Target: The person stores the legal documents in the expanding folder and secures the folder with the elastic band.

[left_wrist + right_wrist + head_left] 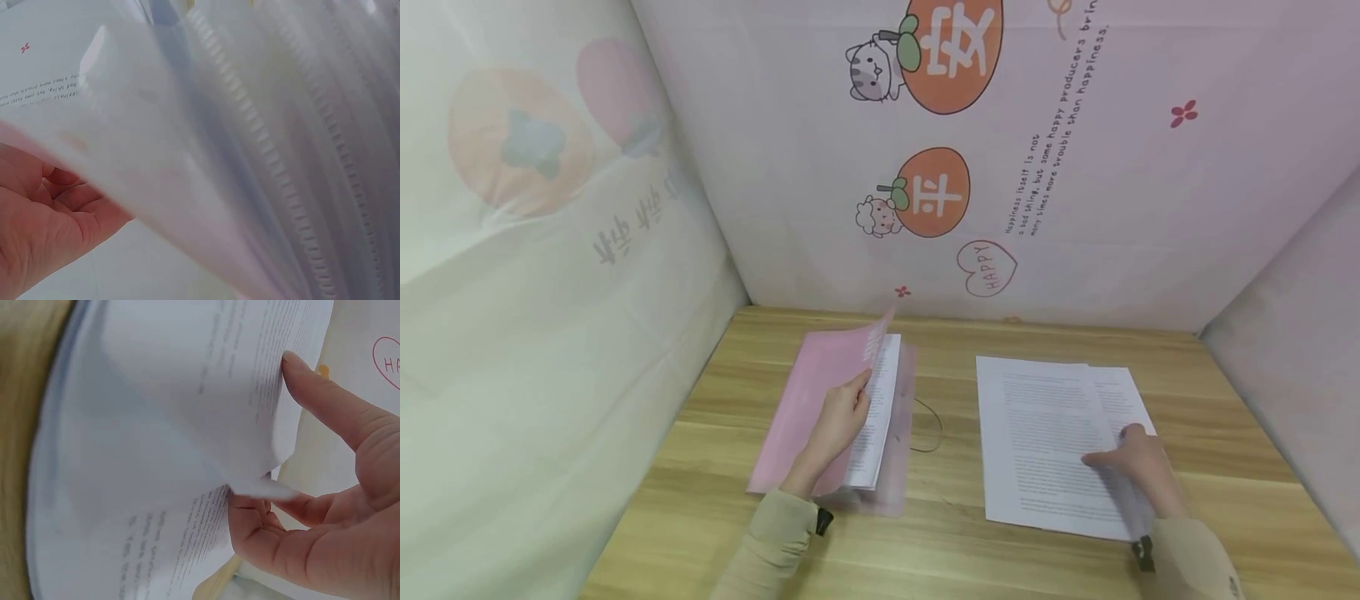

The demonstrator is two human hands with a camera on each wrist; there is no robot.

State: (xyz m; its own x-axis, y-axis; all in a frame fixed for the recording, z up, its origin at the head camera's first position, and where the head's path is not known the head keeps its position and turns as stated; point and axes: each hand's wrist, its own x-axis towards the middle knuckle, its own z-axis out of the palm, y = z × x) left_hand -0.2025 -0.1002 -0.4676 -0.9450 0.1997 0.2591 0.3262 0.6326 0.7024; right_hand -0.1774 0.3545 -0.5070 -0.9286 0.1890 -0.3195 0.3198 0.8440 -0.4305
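On the left of the table lies a pink folder (808, 392), its cover lifted partway and tilted over the printed pages (883, 425) inside. My left hand (841, 417) grips the right edge of that cover. Up close in the left wrist view, clear sleeves (181, 206) with ridged strips fan out beside the hand. A pile of printed paper sheets (1045, 442) lies on the right, the upper ones shifted left over a lower one. At its right edge, my right hand (1142, 471) pinches a sheet (187, 444), thumb on the printed face and curled fingers at the bent edge.
Wood-grain table (947, 533) underneath. A thin dark loop of cord (938, 429) lies just right of the folder. A printed cloth (1075, 275) hangs along the back edge, with more cloth (625, 333) at the left side and at the right.
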